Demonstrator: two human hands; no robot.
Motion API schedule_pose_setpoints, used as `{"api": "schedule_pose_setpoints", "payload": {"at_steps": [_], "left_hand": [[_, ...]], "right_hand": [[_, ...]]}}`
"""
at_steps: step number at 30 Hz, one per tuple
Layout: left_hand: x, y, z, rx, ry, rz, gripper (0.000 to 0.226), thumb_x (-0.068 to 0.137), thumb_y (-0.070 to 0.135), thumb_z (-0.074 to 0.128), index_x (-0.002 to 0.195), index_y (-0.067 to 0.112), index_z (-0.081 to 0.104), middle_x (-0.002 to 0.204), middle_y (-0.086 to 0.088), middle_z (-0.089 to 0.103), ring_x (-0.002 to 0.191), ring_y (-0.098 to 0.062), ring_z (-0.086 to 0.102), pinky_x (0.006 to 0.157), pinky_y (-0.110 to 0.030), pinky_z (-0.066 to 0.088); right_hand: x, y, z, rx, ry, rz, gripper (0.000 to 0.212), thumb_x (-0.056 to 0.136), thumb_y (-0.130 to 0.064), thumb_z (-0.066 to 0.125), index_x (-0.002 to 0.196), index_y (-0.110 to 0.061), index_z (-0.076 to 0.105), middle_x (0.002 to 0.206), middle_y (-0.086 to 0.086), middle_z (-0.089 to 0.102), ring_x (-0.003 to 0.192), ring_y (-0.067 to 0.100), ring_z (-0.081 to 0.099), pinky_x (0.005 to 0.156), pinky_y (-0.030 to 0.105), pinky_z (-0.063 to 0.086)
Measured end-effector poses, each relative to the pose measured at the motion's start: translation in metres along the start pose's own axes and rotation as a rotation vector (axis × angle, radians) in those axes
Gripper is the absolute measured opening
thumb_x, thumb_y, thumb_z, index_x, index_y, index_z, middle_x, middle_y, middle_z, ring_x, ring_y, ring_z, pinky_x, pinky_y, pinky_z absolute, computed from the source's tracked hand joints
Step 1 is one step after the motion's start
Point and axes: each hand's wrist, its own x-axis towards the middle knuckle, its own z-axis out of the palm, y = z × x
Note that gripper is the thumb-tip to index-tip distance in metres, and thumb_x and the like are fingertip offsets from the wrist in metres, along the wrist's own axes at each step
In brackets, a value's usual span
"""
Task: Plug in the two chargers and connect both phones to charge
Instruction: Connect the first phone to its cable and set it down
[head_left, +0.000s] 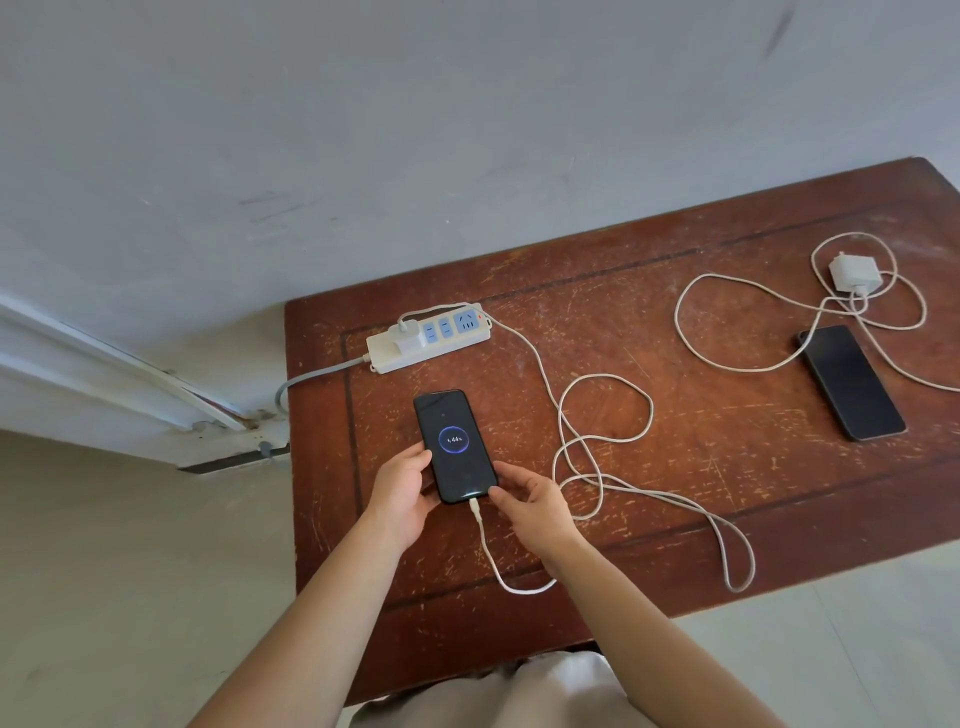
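A black phone (455, 444) lies on the wooden table (691, 478), its screen lit with a charging ring reading 44%. A white cable (558, 410) is plugged into its bottom end and runs in loops to a white charger (404, 334) seated in the power strip (429, 338). My left hand (402, 491) grips the phone's lower left edge. My right hand (530, 501) touches its lower right corner with spread fingers. A second black phone (852, 382) lies dark at the right. Behind it, a second white charger (854, 273) rests unplugged with its coiled cable (696, 343).
The power strip's grey cord (317, 375) drops off the table's left edge. A red light glows at the strip's right end, beside several free sockets. A grey wall rises behind the table; a white door frame (130, 379) stands at the left. Pale floor surrounds the table.
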Motion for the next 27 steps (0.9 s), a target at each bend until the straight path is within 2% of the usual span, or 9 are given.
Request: {"api": "schedule_pose_setpoints", "payload": {"at_steps": [4, 7, 11, 15, 18, 21, 23, 25, 27], "left_hand": [[0.004, -0.002, -0.008, 0.026, 0.044, 0.027, 0.025, 0.105, 0.023, 0.051, 0.114, 0.015, 0.072, 0.105, -0.008, 0.079, 0.104, -0.025, 0.070, 0.076, -0.038, 0.055], [0.000, -0.004, -0.011, 0.075, 0.060, 0.022, 0.032, 0.108, 0.031, 0.046, 0.124, 0.010, 0.063, 0.114, -0.003, 0.071, 0.102, -0.016, 0.065, 0.079, -0.035, 0.053], [-0.007, -0.007, -0.012, 0.120, 0.063, 0.001, 0.050, 0.109, 0.035, 0.042, 0.150, 0.007, 0.043, 0.148, -0.011, 0.053, 0.131, -0.023, 0.053, 0.114, -0.045, 0.042], [-0.010, -0.009, -0.011, 0.173, 0.080, 0.006, 0.053, 0.109, 0.039, 0.038, 0.152, 0.008, 0.040, 0.156, -0.012, 0.047, 0.142, -0.026, 0.046, 0.119, -0.045, 0.036], [-0.007, -0.009, -0.016, 0.221, 0.065, 0.000, 0.054, 0.109, 0.041, 0.035, 0.151, 0.009, 0.043, 0.156, -0.010, 0.048, 0.141, -0.025, 0.047, 0.119, -0.045, 0.035], [-0.005, -0.005, -0.025, 0.257, 0.030, -0.006, 0.053, 0.108, 0.043, 0.038, 0.150, 0.011, 0.045, 0.153, -0.009, 0.051, 0.137, -0.025, 0.051, 0.115, -0.047, 0.038], [-0.006, -0.003, -0.030, 0.283, -0.005, -0.010, 0.053, 0.108, 0.044, 0.039, 0.149, 0.013, 0.046, 0.152, -0.008, 0.053, 0.135, -0.026, 0.053, 0.113, -0.049, 0.039], [-0.007, 0.000, -0.035, 0.320, -0.027, -0.005, 0.053, 0.107, 0.046, 0.039, 0.149, 0.014, 0.047, 0.152, -0.007, 0.053, 0.135, -0.026, 0.052, 0.114, -0.050, 0.038], [-0.004, 0.003, -0.038, 0.389, -0.026, 0.043, 0.053, 0.107, 0.048, 0.038, 0.149, 0.016, 0.047, 0.154, -0.006, 0.051, 0.138, -0.026, 0.050, 0.116, -0.050, 0.036]], "right_hand": [[0.006, 0.001, 0.012, -0.089, 0.025, -0.012, 0.043, 0.097, -0.013, 0.065, 0.139, -0.018, 0.058, 0.121, 0.001, 0.072, 0.107, 0.015, 0.068, 0.099, 0.037, 0.055], [0.009, 0.002, 0.016, -0.196, 0.028, -0.039, 0.043, 0.098, -0.011, 0.062, 0.139, -0.019, 0.058, 0.127, 0.002, 0.068, 0.104, 0.015, 0.069, 0.094, 0.034, 0.057], [0.012, 0.004, 0.018, -0.312, 0.010, -0.071, 0.051, 0.096, 0.006, 0.049, 0.139, -0.021, 0.059, 0.122, -0.005, 0.065, 0.090, 0.002, 0.066, 0.078, 0.017, 0.056], [0.016, 0.005, 0.017, -0.387, 0.030, -0.074, 0.054, 0.093, 0.007, 0.046, 0.138, -0.021, 0.060, 0.120, -0.004, 0.059, 0.082, -0.005, 0.057, 0.063, 0.000, 0.045], [0.019, 0.007, 0.017, -0.401, 0.023, -0.053, 0.052, 0.095, 0.002, 0.050, 0.140, -0.022, 0.058, 0.124, -0.005, 0.061, 0.089, -0.002, 0.055, 0.059, 0.000, 0.042], [0.019, 0.004, 0.018, -0.320, 0.024, -0.007, 0.049, 0.097, -0.005, 0.050, 0.142, -0.025, 0.056, 0.118, -0.008, 0.069, 0.092, 0.004, 0.062, 0.060, 0.004, 0.044], [0.017, 0.000, 0.018, -0.270, 0.054, 0.004, 0.044, 0.099, -0.013, 0.050, 0.139, -0.027, 0.058, 0.106, -0.012, 0.073, 0.085, 0.009, 0.068, 0.067, 0.018, 0.055], [0.015, -0.005, 0.019, -0.236, 0.092, 0.006, 0.041, 0.100, -0.021, 0.050, 0.141, -0.024, 0.056, 0.127, -0.006, 0.069, 0.107, 0.013, 0.066, 0.090, 0.029, 0.055], [0.011, -0.009, 0.017, -0.218, 0.151, 0.001, 0.044, 0.102, -0.028, 0.051, 0.145, -0.021, 0.052, 0.141, -0.002, 0.060, 0.120, 0.014, 0.059, 0.095, 0.026, 0.048]]}}
